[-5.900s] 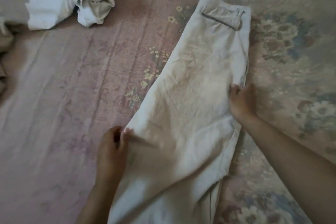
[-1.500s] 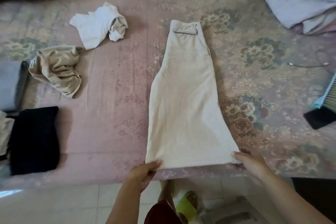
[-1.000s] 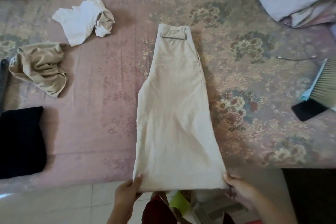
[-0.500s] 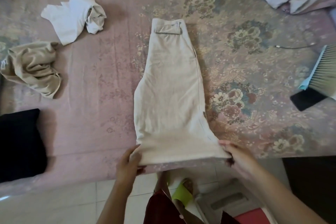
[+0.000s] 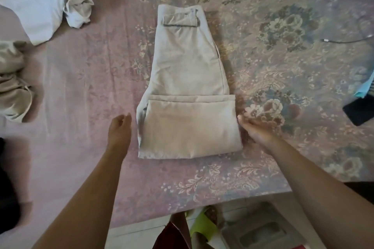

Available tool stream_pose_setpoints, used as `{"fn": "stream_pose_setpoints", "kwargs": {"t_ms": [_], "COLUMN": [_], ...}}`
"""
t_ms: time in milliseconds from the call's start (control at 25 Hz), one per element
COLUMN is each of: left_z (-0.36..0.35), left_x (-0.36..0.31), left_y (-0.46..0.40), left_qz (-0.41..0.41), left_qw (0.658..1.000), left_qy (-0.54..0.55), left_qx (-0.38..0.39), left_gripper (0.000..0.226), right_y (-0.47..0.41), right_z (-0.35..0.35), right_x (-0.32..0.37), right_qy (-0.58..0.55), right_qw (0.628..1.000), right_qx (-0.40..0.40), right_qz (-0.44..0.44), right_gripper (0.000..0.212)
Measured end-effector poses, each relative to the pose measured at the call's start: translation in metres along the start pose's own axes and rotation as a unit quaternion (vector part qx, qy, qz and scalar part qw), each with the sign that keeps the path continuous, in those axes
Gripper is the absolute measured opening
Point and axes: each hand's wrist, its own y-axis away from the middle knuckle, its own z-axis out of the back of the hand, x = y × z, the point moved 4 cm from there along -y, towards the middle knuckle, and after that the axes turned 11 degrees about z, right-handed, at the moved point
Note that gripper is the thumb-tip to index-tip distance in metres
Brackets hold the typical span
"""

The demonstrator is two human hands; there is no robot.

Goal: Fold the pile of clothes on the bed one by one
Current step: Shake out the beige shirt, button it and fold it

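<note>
Beige trousers (image 5: 188,91) lie flat on the floral bed sheet (image 5: 273,70), lower portion folded up over the middle. Left hand (image 5: 119,129) hovers just beside the left edge, fingers relaxed. Right hand (image 5: 256,129) touches the right edge. White garment (image 5: 40,6) lies crumpled at upper left.

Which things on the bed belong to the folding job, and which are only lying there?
Job: beige trousers, white garment, tan garment, left hand, right hand.
Lying about: cable, black phone.
</note>
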Motion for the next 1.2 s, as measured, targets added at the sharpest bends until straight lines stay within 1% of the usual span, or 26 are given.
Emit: {"fn": "stream_pose_setpoints", "kwargs": {"t_ms": [40, 80, 120, 160, 240, 280, 320, 360, 400, 440, 480, 520, 560, 600, 640, 680, 720, 760, 800, 840, 880, 920, 960, 1040, 1120, 1200], "left_z": [-0.003, -0.009, -0.018, -0.025, -0.036, -0.041, -0.043, -0.045, -0.046, -0.047, -0.046, -0.044, -0.041, -0.038, -0.036, -0.035, -0.036, -0.038, -0.038, -0.035, -0.032, -0.029, -0.026, -0.025, -0.029, -0.037], "left_x": [0.010, 0.017, 0.020, 0.020, 0.018, 0.018, 0.019, 0.017, 0.017, 0.016, 0.015, 0.012, 0.009, 0.004, -0.003, -0.008, -0.010, -0.010, -0.005, 0.004, 0.016, 0.029, 0.038, 0.037, 0.015, -0.002], "left_y": [-0.002, -0.001, 0.002, 0.004, 0.006, 0.004, 0.004, 0.005, 0.006, 0.011, 0.018, 0.026, 0.032, 0.033, 0.031, 0.025, 0.014, 0.003, -0.007, -0.013, -0.015, -0.012, -0.005, 0.006, 0.007, -0.001], "left_qz": [-0.013, -0.021, -0.027, -0.029, -0.031, -0.043, -0.065, -0.095, -0.127, -0.169, -0.219, -0.260, -0.279, -0.278, -0.258, -0.215, -0.154, -0.089, -0.034, 0.006, 0.024, 0.020, 0.000, -0.075, -0.142, -0.146], "left_qw": [0.999, 0.997, 0.993, 0.989, 0.978, 0.969, 0.959, 0.949, 0.941, 0.937, 0.933, 0.932, 0.937, 0.945, 0.957, 0.972, 0.986, 0.994, 0.997, 0.997, 0.996, 0.994, 0.989, 0.983, 0.982, 0.985], "left_qy": [-0.033, -0.055, -0.078, -0.109, -0.192, -0.235, -0.273, -0.302, -0.314, -0.307, -0.284, -0.250, -0.210, -0.168, -0.127, -0.089, -0.054, -0.027, -0.016, -0.025, -0.043, -0.072, -0.107, -0.135, -0.115, -0.087], "left_qx": [0.013, 0.047, 0.080, 0.096, 0.078, 0.061, 0.039, 0.017, 0.001, -0.010, -0.018, -0.026, -0.035, -0.042, -0.040, -0.017, 0.018, 0.049, 0.064, 0.069, 0.075, 0.085, 0.098, 0.100, 0.051, 0.002], "left_gripper": [0.033, 0.030, 0.030, 0.029, 0.034, 0.037, 0.037, 0.035, 0.033, 0.029, 0.024, 0.019, 0.018, 0.019, 0.021, 0.024, 0.026, 0.030, 0.034, 0.037, 0.036, 0.035, 0.032, 0.030, 0.028, 0.024], "right_y": [-0.002, -0.005, -0.008, -0.010, -0.013, -0.016, -0.017, -0.017, -0.017, -0.013, -0.008, -0.002, 0.002, 0.003, -0.001, -0.006, -0.017, -0.029, -0.037, -0.038, -0.036, -0.031, -0.026, -0.017, -0.020, -0.036], "right_z": [-0.006, -0.011, -0.016, -0.019, -0.023, -0.025, -0.025, -0.024, -0.023, -0.024, -0.027, -0.032, -0.035, -0.038, -0.039, -0.038, -0.036, -0.034, -0.033, -0.034, -0.035, -0.036, -0.036, -0.038, -0.039, -0.039], "right_x": [-0.007, -0.013, -0.014, -0.011, -0.006, -0.004, -0.002, 0.002, 0.006, 0.010, 0.015, 0.020, 0.025, 0.030, 0.031, 0.032, 0.027, 0.021, 0.012, 0.001, -0.007, -0.011, -0.012, 0.002, 0.027, 0.038], "right_qy": [-0.008, -0.028, -0.047, -0.059, -0.084, -0.078, -0.050, -0.005, 0.042, 0.068, 0.071, 0.050, 0.024, 0.006, -0.005, -0.013, -0.019, -0.021, -0.028, -0.036, -0.034, -0.020, -0.003, 0.023, 0.025, 0.017], "right_qw": [1.000, 0.999, 0.998, 0.998, 0.996, 0.996, 0.997, 0.997, 0.991, 0.981, 0.971, 0.964, 0.958, 0.953, 0.951, 0.954, 0.963, 0.976, 0.986, 0.992, 0.995, 0.995, 0.993, 0.983, 0.968, 0.957], "right_qx": [0.001, -0.001, -0.011, -0.021, -0.032, -0.037, -0.045, -0.061, -0.083, -0.101, -0.114, -0.122, -0.130, -0.145, -0.163, -0.178, -0.175, -0.156, -0.130, -0.105, -0.085, -0.073, -0.067, -0.067, -0.109, -0.164], "right_qz": [0.009, 0.020, 0.029, 0.031, 0.020, 0.018, 0.029, 0.056, 0.099, 0.150, 0.197, 0.233, 0.256, 0.267, 0.262, 0.242, 0.202, 0.151, 0.096, 0.058, 0.049, 0.066, 0.095, 0.171, 0.224, 0.237], "right_gripper": [0.052, 0.044, 0.038, 0.034, 0.025, 0.020, 0.015, 0.015, 0.021, 0.024, 0.022, 0.016, 0.011, 0.009, 0.010, 0.013, 0.017, 0.022, 0.027, 0.031, 0.034, 0.034, 0.029, 0.017, 0.013, 0.015]}}
